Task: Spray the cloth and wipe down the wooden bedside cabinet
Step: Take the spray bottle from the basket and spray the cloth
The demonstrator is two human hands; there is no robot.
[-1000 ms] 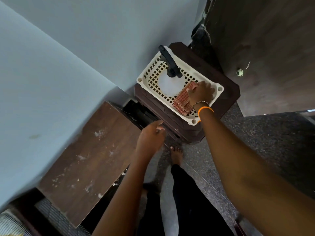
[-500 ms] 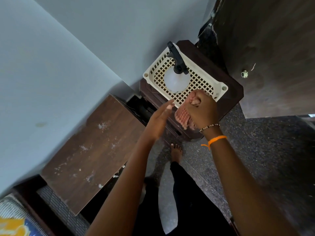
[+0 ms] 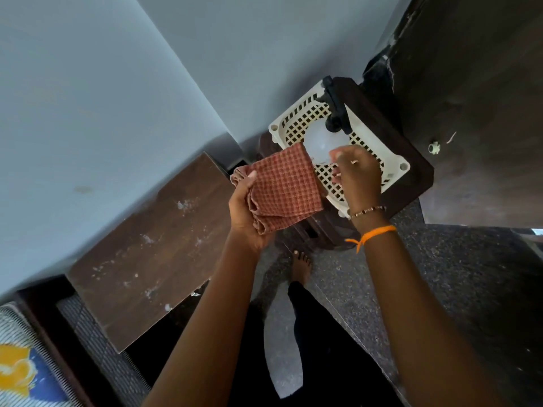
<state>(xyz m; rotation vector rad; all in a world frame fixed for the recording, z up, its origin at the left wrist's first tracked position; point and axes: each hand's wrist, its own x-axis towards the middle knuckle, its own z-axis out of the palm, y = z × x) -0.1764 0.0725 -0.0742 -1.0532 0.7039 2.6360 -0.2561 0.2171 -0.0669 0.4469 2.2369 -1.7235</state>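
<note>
In front of you the pale blue-grey wall (image 3: 123,92) fills the upper left, and a dark wooden door (image 3: 482,113) stands to the upper right. Below them lies the speckled grey floor (image 3: 458,277), where your bare foot (image 3: 301,267) rests. Against the wall to your left sits the wooden bedside cabinet (image 3: 152,248), its brown top dotted with whitish specks. Beyond it, in the corner, a dark brown stool (image 3: 411,171) carries a cream lattice basket (image 3: 393,163). A spray bottle (image 3: 318,141) with a translucent white body and a black trigger head lies in that basket, the head pointing toward the far corner.

Your left hand (image 3: 245,210) is closed around the bunched edge of the cloth (image 3: 283,186), a reddish-brown checked piece that you hold up in the air between the cabinet and the basket; its flat part spreads toward your right. Your right hand (image 3: 357,174) hovers over the basket just beside the cloth's right edge, fingers loosely curled and gripping nothing that I can see. That wrist wears a beaded bracelet (image 3: 367,210) and an orange thread (image 3: 371,233).
</note>
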